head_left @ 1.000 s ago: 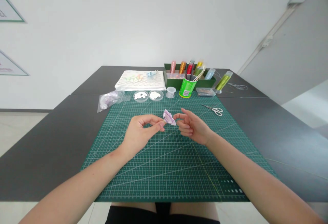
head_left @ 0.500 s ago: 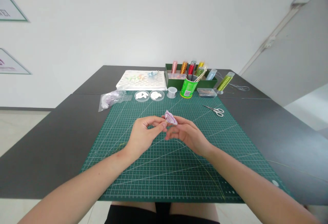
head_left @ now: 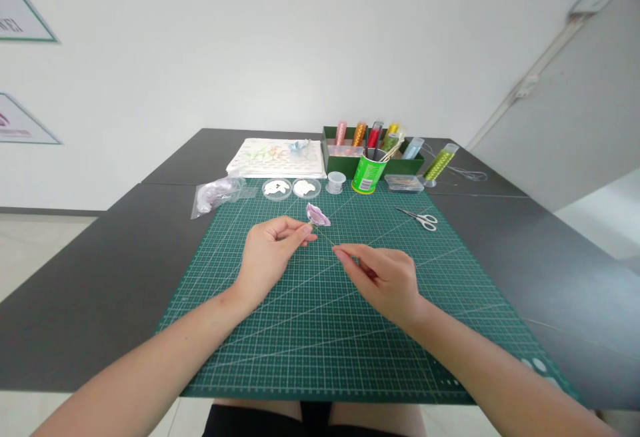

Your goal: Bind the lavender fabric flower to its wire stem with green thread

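A small pale purple flower (head_left: 318, 215) is pinched at its base between the thumb and fingers of my left hand (head_left: 273, 244), above the green cutting mat (head_left: 300, 344). From the flower's base a thin thread (head_left: 325, 236) runs down to the right. My right hand (head_left: 383, 277) pinches this thread between thumb and forefinger, its other fingers curled in. The two hands are apart, with the thread stretched between them.
White scissors (head_left: 425, 221) lie right of the hands. Behind stand a green can (head_left: 367, 176), a dark green box (head_left: 340, 164) of spools, a clear spool (head_left: 335, 182), two dishes of white pieces (head_left: 277, 188), a plastic bag (head_left: 217, 196) and a white stack (head_left: 280, 165).
My left hand and the flower have moved left and slightly up. My right hand has left the flower, moved down and right, and closed on the thread.
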`<state>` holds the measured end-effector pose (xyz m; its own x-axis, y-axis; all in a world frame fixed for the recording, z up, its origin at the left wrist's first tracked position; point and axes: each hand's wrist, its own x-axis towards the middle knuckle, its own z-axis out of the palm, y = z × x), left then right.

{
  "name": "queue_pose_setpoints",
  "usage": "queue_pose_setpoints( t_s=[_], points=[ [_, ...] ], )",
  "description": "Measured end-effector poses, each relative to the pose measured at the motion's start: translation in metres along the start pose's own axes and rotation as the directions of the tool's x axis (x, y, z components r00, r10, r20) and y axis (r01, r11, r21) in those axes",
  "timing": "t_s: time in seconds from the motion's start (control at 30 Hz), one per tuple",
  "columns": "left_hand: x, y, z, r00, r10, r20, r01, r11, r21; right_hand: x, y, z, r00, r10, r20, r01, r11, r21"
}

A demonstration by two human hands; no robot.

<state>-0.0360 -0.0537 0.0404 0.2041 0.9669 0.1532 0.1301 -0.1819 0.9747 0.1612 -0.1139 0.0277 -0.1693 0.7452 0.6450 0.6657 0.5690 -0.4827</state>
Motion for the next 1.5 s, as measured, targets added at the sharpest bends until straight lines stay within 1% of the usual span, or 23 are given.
queue_pose_setpoints(
  t_s=[0.1,0.2,0.27,0.33,0.37,0.43,0.5,0.57,0.63,0.73,0.83,0.9,0.97,1.03,1.13,1.23,1.33,1.5],
  points=[
    [0.001,-0.002,-0.001,1.0,-0.006,0.001,0.006,0.997,0.072,0.002,-0.003,-0.007,0.998,-0.066,0.004,0.066,0.998,0.023],
    [0.001,-0.004,0.001,0.999,0.025,0.048,-0.035,0.977,0.21,0.005,-0.005,-0.014,0.997,-0.055,0.058,0.047,0.991,0.129],
    [0.0,-0.005,0.003,0.99,0.079,0.114,-0.111,0.947,0.302,0.007,-0.005,-0.019,0.995,-0.005,0.102,-0.018,0.973,0.229],
    [-0.003,-0.006,0.007,0.971,0.134,0.199,-0.202,0.904,0.376,0.009,-0.004,-0.023,0.987,0.063,0.151,-0.107,0.945,0.308],
    [-0.005,-0.007,0.009,0.959,0.149,0.241,-0.238,0.883,0.403,0.01,-0.002,-0.025,0.979,0.097,0.178,-0.153,0.93,0.335],
    [-0.01,-0.01,0.013,0.937,0.143,0.319,-0.28,0.855,0.437,0.013,0.003,-0.027,0.963,0.155,0.219,-0.23,0.899,0.372],
    [-0.015,-0.011,0.017,0.912,0.117,0.393,-0.298,0.846,0.442,0.015,0.008,-0.027,0.947,0.21,0.242,-0.292,0.875,0.385],
    [-0.02,-0.011,0.02,0.872,0.108,0.477,-0.335,0.842,0.423,0.017,0.014,-0.024,0.932,0.252,0.261,-0.341,0.855,0.392],
    [-0.023,-0.008,0.021,0.839,0.107,0.534,-0.36,0.845,0.396,0.019,0.02,-0.02,0.917,0.276,0.288,-0.378,0.831,0.408],
    [-0.026,-0.003,0.021,0.812,0.111,0.573,-0.373,0.854,0.363,0.02,0.028,-0.014,0.903,0.289,0.318,-0.412,0.796,0.444],
    [-0.026,0.002,0.02,0.794,0.136,0.593,-0.392,0.859,0.328,0.02,0.037,-0.01,0.885,0.286,0.366,-0.436,0.785,0.44],
    [-0.026,0.003,0.018,0.792,0.155,0.591,-0.402,0.86,0.313,0.02,0.043,-0.008,0.871,0.281,0.403,-0.45,0.786,0.424],
    [-0.025,0.005,0.017,0.802,0.177,0.571,-0.404,0.864,0.3,0.02,0.049,-0.005,0.861,0.283,0.424,-0.462,0.785,0.414],
    [-0.023,0.008,0.014,0.827,0.204,0.524,-0.399,0.869,0.292,0.019,0.053,-0.002,0.855,0.285,0.433,-0.472,0.772,0.426],
    [-0.019,0.012,0.009,0.882,0.246,0.403,-0.382,0.872,0.305,0.02,0.056,0.0,0.839,0.271,0.472,-0.494,0.744,0.45],
    [-0.013,0.013,0.003,0.924,0.261,0.279,-0.347,0.88,0.324,0.021,0.055,-0.004,0.806,0.263,0.531,-0.512,0.761,0.399],
    [-0.008,0.011,-0.001,0.948,0.255,0.189,-0.307,0.886,0.348,0.023,0.051,-0.01,0.765,0.271,0.585,-0.524,0.789,0.321],
    [-0.005,0.008,-0.002,0.968,0.223,0.119,-0.252,0.892,0.375,0.025,0.048,-0.021,0.696,0.208,0.688,-0.513,0.813,0.273]
  ],
)
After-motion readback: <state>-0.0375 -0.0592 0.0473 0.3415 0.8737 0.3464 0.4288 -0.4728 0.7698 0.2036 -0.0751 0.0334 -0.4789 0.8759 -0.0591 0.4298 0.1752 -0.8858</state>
